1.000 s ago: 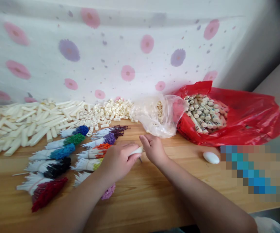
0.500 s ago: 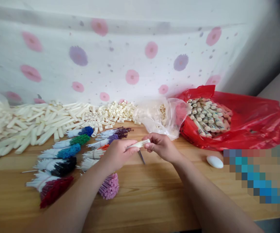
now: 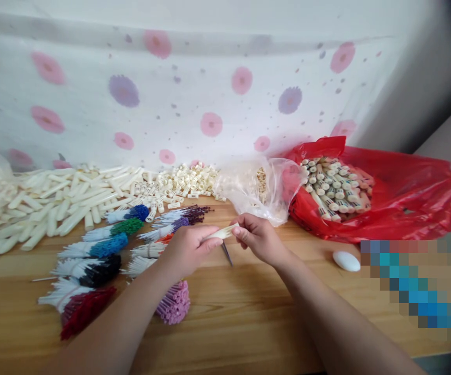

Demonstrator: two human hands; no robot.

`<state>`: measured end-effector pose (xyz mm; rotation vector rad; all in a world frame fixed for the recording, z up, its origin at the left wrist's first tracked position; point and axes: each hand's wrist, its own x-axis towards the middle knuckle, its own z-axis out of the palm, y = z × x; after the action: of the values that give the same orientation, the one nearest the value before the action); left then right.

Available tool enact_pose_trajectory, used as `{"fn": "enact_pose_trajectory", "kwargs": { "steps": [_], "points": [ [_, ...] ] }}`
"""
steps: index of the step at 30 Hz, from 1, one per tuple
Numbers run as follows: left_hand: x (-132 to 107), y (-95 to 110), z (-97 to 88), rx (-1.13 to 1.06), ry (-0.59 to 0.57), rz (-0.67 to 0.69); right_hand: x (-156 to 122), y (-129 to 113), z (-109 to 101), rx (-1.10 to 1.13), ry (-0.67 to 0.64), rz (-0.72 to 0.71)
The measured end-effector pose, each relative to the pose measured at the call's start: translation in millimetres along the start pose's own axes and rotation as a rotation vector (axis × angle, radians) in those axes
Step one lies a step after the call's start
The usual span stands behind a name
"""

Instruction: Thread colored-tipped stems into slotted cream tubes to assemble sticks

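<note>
My left hand [image 3: 188,247] is closed around the near end of a slim cream plastic pen barrel [image 3: 222,232] above the middle of the table. At its other end, the fingers of my right hand [image 3: 259,237] are pinched together. The barrel looks slotted towards that right end, and small details there are too blurred to tell. Under the hands a thin dark pointed tool [image 3: 227,252] lies on the wood. Left of my left hand are bundles of thin white pen refills with coloured ends, among them red [image 3: 88,311], black [image 3: 102,270], blue [image 3: 110,245] and pink [image 3: 174,302].
Cream tubes [image 3: 75,205] are heaped at the back left, beside a pile of short slotted pieces [image 3: 188,182]. A clear plastic bag [image 3: 245,195] and a red bag [image 3: 409,192] holding assembled pens [image 3: 337,182] stand further right. A white egg-shaped object [image 3: 346,261] lies near the right.
The slotted right end of the barrel now looks more splayed, and my right fingers have shifted slightly on it. My left hand keeps its hold. The view has moved a little.
</note>
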<state>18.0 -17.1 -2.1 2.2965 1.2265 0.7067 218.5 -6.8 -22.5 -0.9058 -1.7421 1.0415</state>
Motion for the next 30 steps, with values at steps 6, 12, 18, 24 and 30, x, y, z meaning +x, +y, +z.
{"fn": "enact_pose_trajectory", "kwargs": {
  "steps": [6,12,18,24,30],
  "points": [
    [-0.7,2.9,3.1,0.151,0.095,0.078,2.3,5.1,2.7,-0.092,0.081,0.001],
    [0.0,3.0,3.0,-0.01,-0.003,-0.002,0.5,-1.6,-5.4,-0.032,-0.027,-0.074],
    [-2.9,-0.1,7.8,0.323,0.196,0.189,1.7,-3.9,-0.3,0.056,-0.049,0.238],
    [-3.1,6.1,6.4,0.052,-0.028,0.05,-1.8,-11.5,-0.1,-0.368,0.1,-0.213],
    [-6.1,9.8,17.9,0.289,0.128,0.236,4.5,-3.4,10.4,-0.62,0.228,-0.055]
  ]
}}
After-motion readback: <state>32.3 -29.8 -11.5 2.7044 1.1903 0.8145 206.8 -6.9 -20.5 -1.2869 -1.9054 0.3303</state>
